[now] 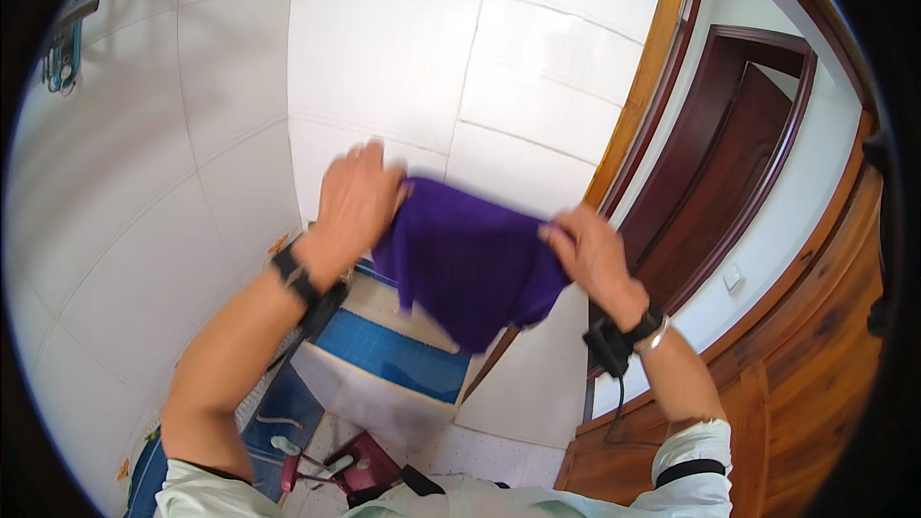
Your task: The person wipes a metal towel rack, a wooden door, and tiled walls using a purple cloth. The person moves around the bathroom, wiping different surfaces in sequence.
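Note:
A purple cloth (pixel 470 259) hangs spread out in front of me, held up by its two top corners. My left hand (pixel 357 194) is closed on the upper left corner, and its fingers are a little blurred. At the upper right corner, my right hand (pixel 593 254) pinches the fabric between thumb and fingers. The cloth's lower edge dangles free and comes to a point near the middle. Each wrist wears a dark strap, with a small black device (pixel 608 345) on the right one.
White tiled walls (pixel 384 48) stand ahead and to the left. Below lies a blue-tiled step (pixel 389 350). A dark red object (pixel 369 465) sits on the floor near me. On the right are a wooden door (pixel 806 364) and a doorway with a dark brown door (pixel 720 173) beyond.

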A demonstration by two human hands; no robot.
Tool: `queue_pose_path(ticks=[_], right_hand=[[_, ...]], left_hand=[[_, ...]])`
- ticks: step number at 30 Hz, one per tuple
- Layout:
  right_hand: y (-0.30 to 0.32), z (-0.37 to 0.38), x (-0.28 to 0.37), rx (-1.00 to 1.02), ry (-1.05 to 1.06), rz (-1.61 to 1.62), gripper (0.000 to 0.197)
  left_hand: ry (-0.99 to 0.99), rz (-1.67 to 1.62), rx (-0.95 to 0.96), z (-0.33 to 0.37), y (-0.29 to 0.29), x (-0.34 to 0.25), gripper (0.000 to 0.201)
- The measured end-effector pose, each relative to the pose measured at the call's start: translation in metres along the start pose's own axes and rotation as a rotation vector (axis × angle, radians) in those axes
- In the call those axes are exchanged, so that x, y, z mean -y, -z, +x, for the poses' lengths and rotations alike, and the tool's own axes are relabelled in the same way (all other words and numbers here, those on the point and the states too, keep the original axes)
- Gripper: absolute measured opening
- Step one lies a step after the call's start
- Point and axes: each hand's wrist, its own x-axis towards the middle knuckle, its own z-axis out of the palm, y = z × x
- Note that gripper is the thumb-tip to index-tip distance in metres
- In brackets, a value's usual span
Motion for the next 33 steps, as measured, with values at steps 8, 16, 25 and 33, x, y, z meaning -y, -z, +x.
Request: queue_pose_path(ticks=[8,16,25,33], right_hand=[[0.056,0.156,-0.012,-0.82,0.119,-0.066,0.025],[-0.027,0.105,-0.021,-0.533,0.335,-0.384,0.047],[-0.063,0.038,-0.062,-0.19,0.494,-0.463,0.053],[0.145,0.261,-0.065,-0.803,0.647,-0.858,0.039]], left_hand=[[-0.087,-0.611,-0.737,0.159,-0.036,-0.042,0.059],[-0.135,-0.235,-0.376,0.116,-0.137,-0.065,0.078],[-0.241,-0.186,-0.393,0.032,-0.201,-0.067,0.062],[-0.42,0.029,-0.87,0.327,-0.021,-0.017,0.059]])
